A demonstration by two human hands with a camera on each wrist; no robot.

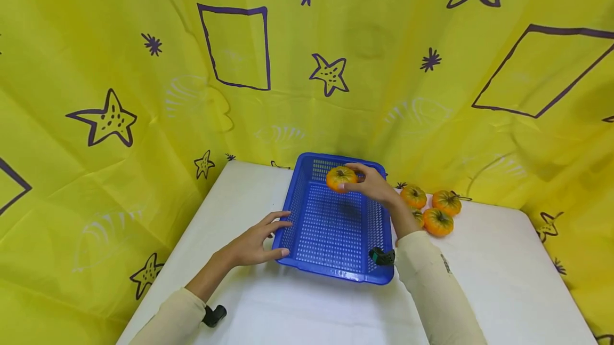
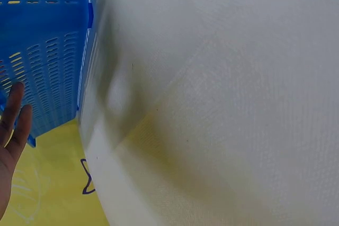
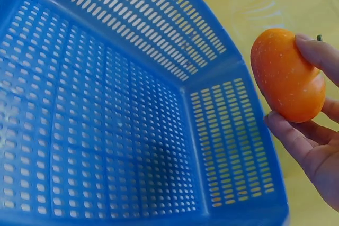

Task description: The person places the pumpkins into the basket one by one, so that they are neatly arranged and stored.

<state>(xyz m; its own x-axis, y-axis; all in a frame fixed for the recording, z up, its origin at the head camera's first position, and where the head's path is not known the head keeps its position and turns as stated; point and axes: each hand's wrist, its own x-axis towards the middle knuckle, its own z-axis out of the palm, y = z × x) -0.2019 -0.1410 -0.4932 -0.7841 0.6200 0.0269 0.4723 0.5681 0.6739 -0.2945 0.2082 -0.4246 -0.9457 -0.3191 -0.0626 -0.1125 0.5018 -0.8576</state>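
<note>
A small orange pumpkin (image 1: 341,178) with a green-tinged top is pinched in my right hand (image 1: 370,182), above the far part of a blue plastic basket (image 1: 331,267). In the right wrist view, thumb and fingers grip the pumpkin (image 3: 286,75) from opposite sides, above the basket's rim. My left hand (image 1: 256,241) is at the basket's left side, fingers spread and extended by the rim. In the left wrist view, fingertips of the left hand (image 2: 11,136) lie against or close beside the slotted basket wall (image 2: 45,83); firm contact cannot be told. The basket's visible floor holds only a shadow.
Several more small pumpkins (image 1: 438,222) sit clustered on the white table (image 1: 508,270), right of the basket and partly behind the right forearm. A yellow curtain (image 1: 288,115) with starfish drawings hangs along the table's back and sides. Dark devices are strapped at both wrists.
</note>
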